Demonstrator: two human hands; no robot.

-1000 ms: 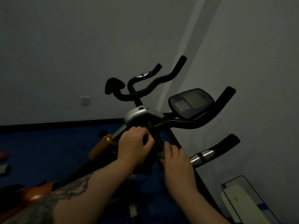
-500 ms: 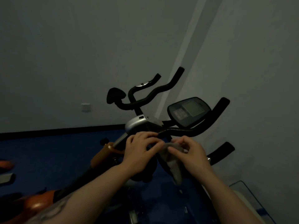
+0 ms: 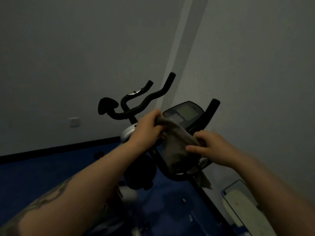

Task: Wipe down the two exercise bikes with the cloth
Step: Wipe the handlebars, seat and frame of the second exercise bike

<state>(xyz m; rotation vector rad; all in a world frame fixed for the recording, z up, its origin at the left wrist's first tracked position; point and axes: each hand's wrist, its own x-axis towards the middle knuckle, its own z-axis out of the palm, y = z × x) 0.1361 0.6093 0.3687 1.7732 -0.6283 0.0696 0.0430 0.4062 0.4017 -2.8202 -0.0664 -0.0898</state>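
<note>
Grey-brown and limp, the cloth [image 3: 177, 147] hangs stretched between the left hand [image 3: 146, 128], gripping its upper end, and the right hand [image 3: 209, 147], pinching its lower edge, just in front of the near bike's console [image 3: 185, 114], apparently being spread for wiping.

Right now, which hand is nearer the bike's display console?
Left. The left hand sits right beside the console, gripping the cloth; the right hand holds it lower down.

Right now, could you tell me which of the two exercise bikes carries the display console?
The nearer black bike, beneath the grey cloth held by both hands. Its console has a pale screen; the farther bike's handlebars show no console.
</note>
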